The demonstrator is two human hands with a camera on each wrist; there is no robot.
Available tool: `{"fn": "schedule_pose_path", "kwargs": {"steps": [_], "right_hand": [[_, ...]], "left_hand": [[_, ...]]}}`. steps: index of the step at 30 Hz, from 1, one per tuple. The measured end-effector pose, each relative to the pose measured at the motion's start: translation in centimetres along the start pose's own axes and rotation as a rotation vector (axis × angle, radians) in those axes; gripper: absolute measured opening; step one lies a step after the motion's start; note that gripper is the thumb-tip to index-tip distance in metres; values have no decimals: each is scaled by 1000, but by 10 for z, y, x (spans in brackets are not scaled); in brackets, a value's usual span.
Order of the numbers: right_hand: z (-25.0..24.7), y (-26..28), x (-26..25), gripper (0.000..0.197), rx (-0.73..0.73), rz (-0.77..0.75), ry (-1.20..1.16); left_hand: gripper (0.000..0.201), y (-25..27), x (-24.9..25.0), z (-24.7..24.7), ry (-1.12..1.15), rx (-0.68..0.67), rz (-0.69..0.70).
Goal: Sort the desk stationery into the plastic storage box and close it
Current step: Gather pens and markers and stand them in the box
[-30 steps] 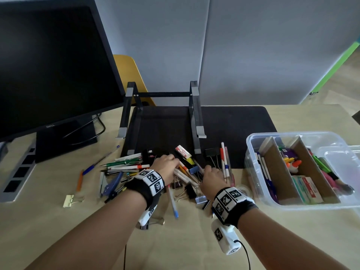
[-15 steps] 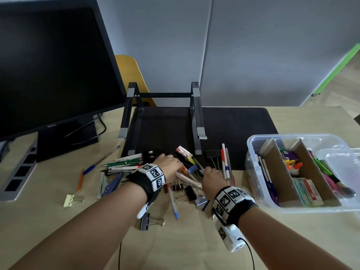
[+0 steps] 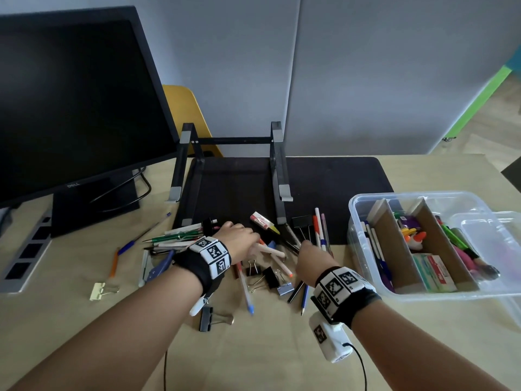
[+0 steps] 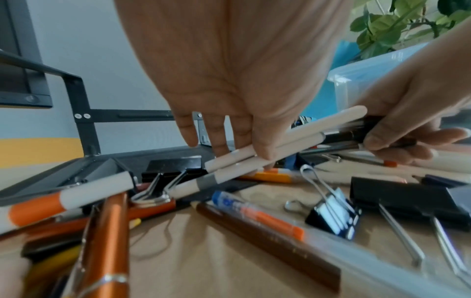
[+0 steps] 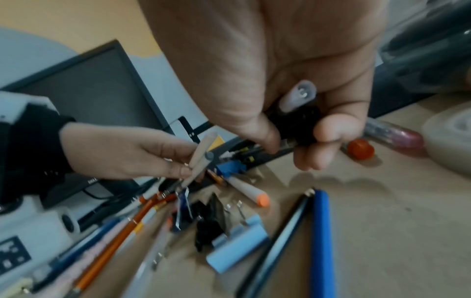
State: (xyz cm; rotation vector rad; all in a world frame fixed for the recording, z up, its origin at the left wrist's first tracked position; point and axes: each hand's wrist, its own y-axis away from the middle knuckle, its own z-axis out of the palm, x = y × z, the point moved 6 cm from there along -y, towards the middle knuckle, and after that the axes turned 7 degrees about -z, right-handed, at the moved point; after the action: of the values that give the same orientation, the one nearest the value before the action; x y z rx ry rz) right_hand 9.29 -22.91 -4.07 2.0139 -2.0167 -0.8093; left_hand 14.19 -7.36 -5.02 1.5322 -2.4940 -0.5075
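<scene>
A heap of pens, pencils and binder clips (image 3: 270, 277) lies at the front edge of a black mat (image 3: 338, 179). My left hand (image 3: 253, 244) pinches two cream pens (image 4: 318, 125) between thumb and fingers, a little above the heap. Just to its right, my right hand (image 3: 306, 249) grips a bundle of dark pens (image 5: 303, 113), fingers curled round them. The clear plastic storage box (image 3: 363, 198) stands open at the right, with cardboard dividers (image 3: 390, 244) and stationery inside. Its lid (image 3: 496, 238) rests over the box's right side.
A monitor (image 3: 70, 103) stands at the left, with a black laptop stand (image 3: 277, 170) behind the heap. A power strip (image 3: 25, 258) lies at the far left edge. A yellow clip (image 3: 98, 290) and a black clip (image 3: 208, 320) sit apart on the bare wood.
Both hands have stayed over the heap with only small shifts. The cream pens under my left hand have moved slightly.
</scene>
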Motion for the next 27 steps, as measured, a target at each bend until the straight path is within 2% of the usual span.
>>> {"fn": "schedule_pose_path", "kwargs": {"steps": [5, 9, 15, 21, 24, 27], "right_hand": [[-17, 14, -5, 30, 30, -66, -10], [-25, 26, -5, 28, 34, -90, -13], [-33, 47, 12, 23, 62, -118, -121], [-59, 72, 32, 16, 200, -200, -268], [-81, 89, 42, 26, 336, -214, -385], [-94, 98, 60, 33, 451, -159, -478]], "left_hand": [[18, 8, -3, -15, 158, 128, 24], [24, 20, 7, -33, 332, 214, 61], [25, 39, 17, -54, 500, 250, -21], [16, 42, 32, -61, 618, 280, -83], [13, 42, 45, -70, 686, 299, -90], [23, 44, 63, -85, 785, 343, -90]]}}
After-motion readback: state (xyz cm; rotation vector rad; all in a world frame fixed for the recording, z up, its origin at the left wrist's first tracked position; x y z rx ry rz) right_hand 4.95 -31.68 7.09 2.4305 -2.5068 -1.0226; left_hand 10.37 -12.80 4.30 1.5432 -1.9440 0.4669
